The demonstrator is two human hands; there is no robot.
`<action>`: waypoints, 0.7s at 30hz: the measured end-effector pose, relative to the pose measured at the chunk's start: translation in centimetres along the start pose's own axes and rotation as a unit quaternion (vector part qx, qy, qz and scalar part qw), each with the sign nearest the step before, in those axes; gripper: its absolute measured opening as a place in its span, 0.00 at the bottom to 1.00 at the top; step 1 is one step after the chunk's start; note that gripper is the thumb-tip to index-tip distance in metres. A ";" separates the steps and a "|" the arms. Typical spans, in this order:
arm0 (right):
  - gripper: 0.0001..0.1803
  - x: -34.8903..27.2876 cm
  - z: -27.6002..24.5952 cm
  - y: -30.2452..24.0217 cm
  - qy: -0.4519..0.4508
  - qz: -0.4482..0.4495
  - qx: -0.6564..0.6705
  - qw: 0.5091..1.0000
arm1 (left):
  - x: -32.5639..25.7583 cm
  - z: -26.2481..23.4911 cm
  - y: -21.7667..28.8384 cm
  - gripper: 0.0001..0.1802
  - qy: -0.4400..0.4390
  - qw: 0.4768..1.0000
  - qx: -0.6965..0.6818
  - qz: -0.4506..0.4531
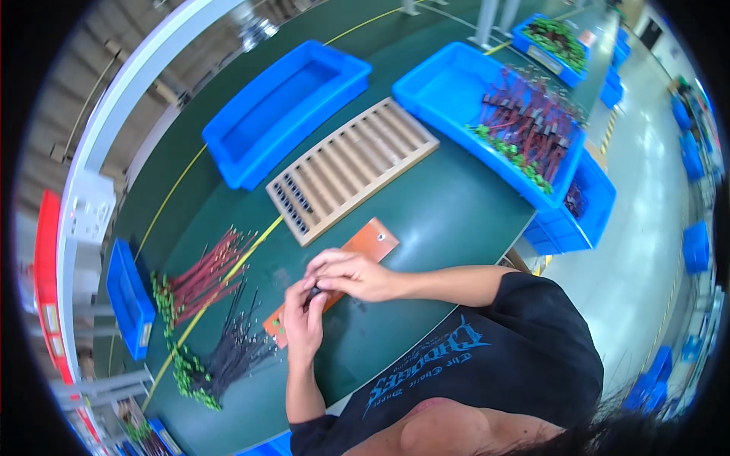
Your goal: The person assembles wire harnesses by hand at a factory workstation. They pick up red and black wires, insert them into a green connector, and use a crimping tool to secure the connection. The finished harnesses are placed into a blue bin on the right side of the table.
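Note:
My left hand [303, 310] and my right hand [351, 273] meet over an orange board [372, 242] on the green table. Both hands are closed, with fingertips pinched round a small dark part [314, 293] that they mostly hide. The board runs slantwise beneath them; a few small green pieces [278, 327] sit at its lower left end. Just beyond is a wooden slotted tray [372, 163], its leftmost slots filled with small dark parts [293, 204]. Left of my hands lie a bunch of red wires [209, 277] and a bunch of black wires [239, 342], both with green ends.
An unfilled blue bin [285, 114] stands beyond the tray. To its right, another blue bin [437, 80] holds red wire assemblies [532, 121]. A smaller blue bin [129, 300] sits at the left edge. At the far right corner, a blue bin [549, 64] contains green pieces.

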State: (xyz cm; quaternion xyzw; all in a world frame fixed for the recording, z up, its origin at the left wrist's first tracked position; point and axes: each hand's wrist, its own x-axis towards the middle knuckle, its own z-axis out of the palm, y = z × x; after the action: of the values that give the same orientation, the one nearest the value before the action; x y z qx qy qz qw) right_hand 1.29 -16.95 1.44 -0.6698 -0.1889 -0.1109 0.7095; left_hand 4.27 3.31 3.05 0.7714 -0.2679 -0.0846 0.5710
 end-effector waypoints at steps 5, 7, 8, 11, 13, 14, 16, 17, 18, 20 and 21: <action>0.09 1.0 -0.1 -3.8 0.057 0.039 0.220 0.973 | -0.2 -1.8 4.7 0.38 0.051 0.989 0.109 0.083; 0.07 2.3 -3.1 -7.1 0.129 -0.034 0.174 0.976 | -0.1 -2.9 4.6 0.34 0.155 0.899 0.320 0.257; 0.09 3.2 -5.6 -8.2 0.190 -0.099 0.122 0.969 | -0.7 -2.9 3.8 0.27 0.262 0.834 0.347 0.340; 0.11 4.6 -15.5 -12.5 0.379 -0.176 0.036 0.908 | -4.3 -3.2 1.5 0.19 0.116 0.799 0.388 0.444; 0.14 4.7 -22.8 -13.9 0.377 -0.236 -0.132 0.886 | -4.8 -0.7 0.0 0.14 0.063 0.805 0.386 0.445; 0.13 4.2 -26.0 -14.4 0.393 -0.230 -0.246 0.856 | -4.1 0.4 0.5 0.14 0.010 0.825 0.373 0.424; 0.13 3.4 -30.4 -14.4 0.380 -0.183 -0.390 0.818 | -3.2 1.1 -0.4 0.15 -0.023 0.859 0.333 0.389; 0.13 3.0 -31.6 -14.2 0.364 -0.146 -0.466 0.793 | -2.9 1.2 -0.6 0.15 -0.041 0.873 0.314 0.372; 0.13 2.6 -32.3 -13.5 0.357 -0.093 -0.468 0.803 | -2.6 1.1 -0.5 0.17 -0.031 0.884 0.295 0.362; 0.13 2.0 -33.7 -11.9 0.336 -0.007 -0.402 0.852 | -2.5 0.9 -0.9 0.19 -0.004 0.896 0.285 0.341; 0.13 1.7 -34.3 -11.4 0.359 0.025 -0.322 0.876 | -2.5 0.8 -1.0 0.19 0.008 0.903 0.278 0.329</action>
State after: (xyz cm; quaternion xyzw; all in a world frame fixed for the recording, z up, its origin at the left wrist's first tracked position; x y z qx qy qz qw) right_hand 2.23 -51.69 11.43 -0.7797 0.1414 -0.3808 0.4766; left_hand 2.13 4.14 1.47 0.7673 -0.5142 0.1924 0.3313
